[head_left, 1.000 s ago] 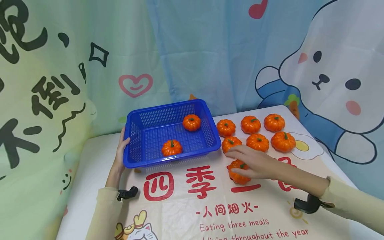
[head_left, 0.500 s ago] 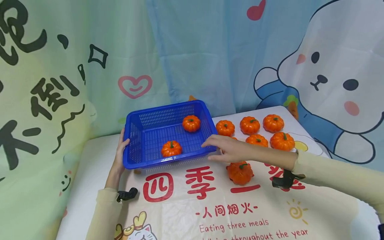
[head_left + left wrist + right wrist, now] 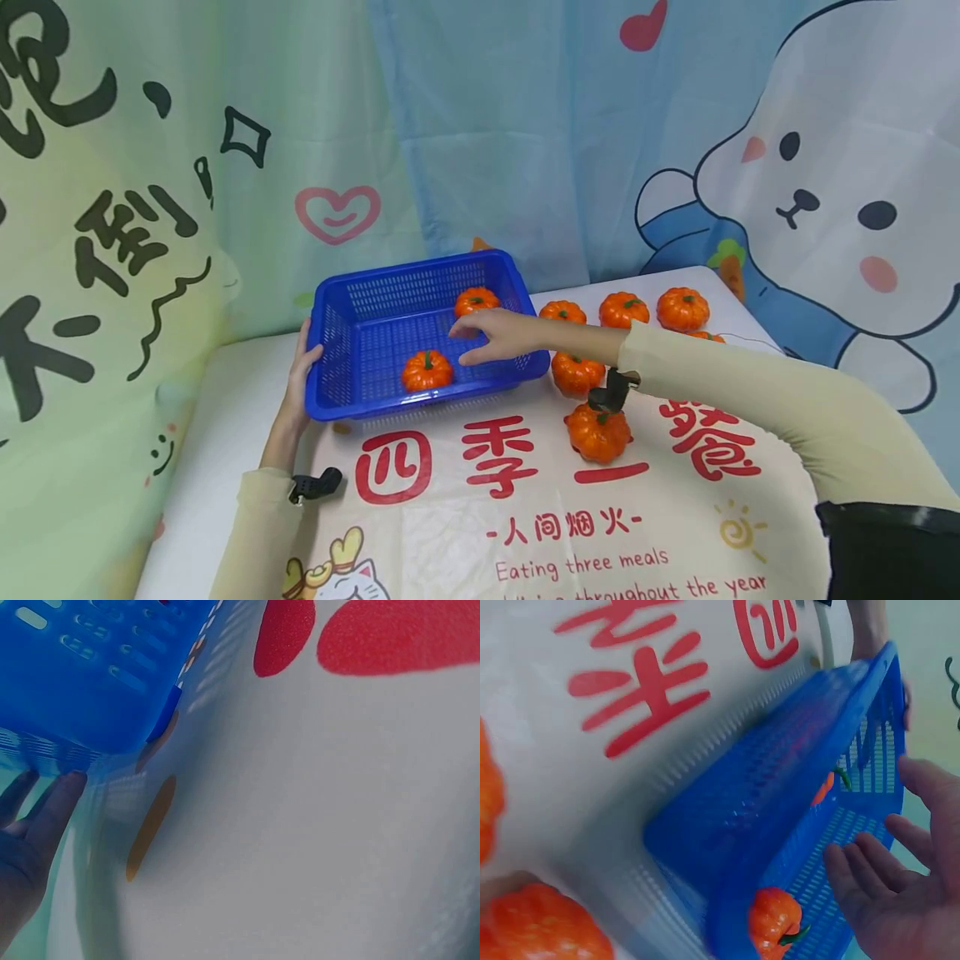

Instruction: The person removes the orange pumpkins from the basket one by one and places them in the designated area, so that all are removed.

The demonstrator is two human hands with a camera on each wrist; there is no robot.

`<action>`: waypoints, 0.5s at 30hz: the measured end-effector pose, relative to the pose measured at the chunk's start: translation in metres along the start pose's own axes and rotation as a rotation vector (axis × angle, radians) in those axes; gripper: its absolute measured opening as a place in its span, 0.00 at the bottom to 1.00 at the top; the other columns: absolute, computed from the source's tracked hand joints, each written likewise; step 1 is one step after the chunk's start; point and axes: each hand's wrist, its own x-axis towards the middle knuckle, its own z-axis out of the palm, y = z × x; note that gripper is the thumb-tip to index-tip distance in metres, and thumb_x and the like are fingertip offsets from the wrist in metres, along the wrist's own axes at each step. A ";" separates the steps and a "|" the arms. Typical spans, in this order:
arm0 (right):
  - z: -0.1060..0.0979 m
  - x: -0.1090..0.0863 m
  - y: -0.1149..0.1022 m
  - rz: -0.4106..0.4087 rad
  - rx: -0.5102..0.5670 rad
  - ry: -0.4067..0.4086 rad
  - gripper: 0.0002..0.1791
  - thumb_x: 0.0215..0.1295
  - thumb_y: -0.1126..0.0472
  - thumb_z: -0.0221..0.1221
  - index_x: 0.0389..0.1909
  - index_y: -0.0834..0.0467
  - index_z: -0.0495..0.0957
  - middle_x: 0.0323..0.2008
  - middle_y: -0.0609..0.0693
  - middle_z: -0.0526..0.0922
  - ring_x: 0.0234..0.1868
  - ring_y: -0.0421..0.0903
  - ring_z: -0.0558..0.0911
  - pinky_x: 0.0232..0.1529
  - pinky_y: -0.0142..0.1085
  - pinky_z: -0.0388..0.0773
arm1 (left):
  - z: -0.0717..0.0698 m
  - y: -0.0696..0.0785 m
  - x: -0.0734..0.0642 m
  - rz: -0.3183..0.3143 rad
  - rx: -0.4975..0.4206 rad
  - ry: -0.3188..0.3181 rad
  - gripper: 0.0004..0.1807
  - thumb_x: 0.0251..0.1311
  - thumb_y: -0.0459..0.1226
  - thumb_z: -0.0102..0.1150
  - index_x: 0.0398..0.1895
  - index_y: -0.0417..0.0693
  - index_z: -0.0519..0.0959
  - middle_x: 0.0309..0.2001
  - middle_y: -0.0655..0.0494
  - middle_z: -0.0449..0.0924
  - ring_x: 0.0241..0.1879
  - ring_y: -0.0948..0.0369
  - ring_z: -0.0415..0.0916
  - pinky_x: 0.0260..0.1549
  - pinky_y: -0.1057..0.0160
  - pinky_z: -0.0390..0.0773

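A blue plastic basket (image 3: 390, 333) stands on the table, with two small orange pumpkins inside. One basket pumpkin (image 3: 427, 372) lies near the front wall. The other pumpkin (image 3: 476, 301) is at the back right, partly covered by my right hand (image 3: 498, 333). That hand is over the basket, fingers loosely extended and holding nothing; the right wrist view shows its palm (image 3: 911, 907) bare. My left hand (image 3: 297, 379) holds the basket's left side, thumb at the rim. In the left wrist view its fingers (image 3: 56, 810) meet the basket's edge.
Right of the basket, several more pumpkins (image 3: 624, 310) stand in rows, some partly hidden by the right sleeve. A nearer pumpkin (image 3: 600, 433) sits in front of them. A printed cloth (image 3: 555, 517) covers the table; a patterned curtain (image 3: 480, 142) hangs behind.
My right hand has moved left from above the table pumpkins, across the basket's right rim, to over its inside. The left hand, the basket and the pumpkins stay put.
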 end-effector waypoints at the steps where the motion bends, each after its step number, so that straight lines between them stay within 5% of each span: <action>1: 0.000 0.006 0.000 0.012 -0.002 -0.023 0.28 0.66 0.50 0.60 0.64 0.59 0.70 0.62 0.56 0.76 0.64 0.52 0.74 0.65 0.45 0.72 | 0.000 0.000 0.000 -0.001 -0.002 0.001 0.34 0.73 0.44 0.30 0.77 0.75 0.33 0.79 0.67 0.26 0.78 0.58 0.25 0.75 0.46 0.30; 15: 0.005 0.062 0.003 0.033 -0.041 -0.258 0.35 0.64 0.54 0.62 0.69 0.60 0.62 0.68 0.62 0.67 0.68 0.57 0.70 0.66 0.46 0.70 | -0.001 0.000 0.001 0.004 -0.004 0.002 0.34 0.73 0.44 0.30 0.77 0.74 0.33 0.79 0.66 0.26 0.78 0.57 0.26 0.75 0.45 0.32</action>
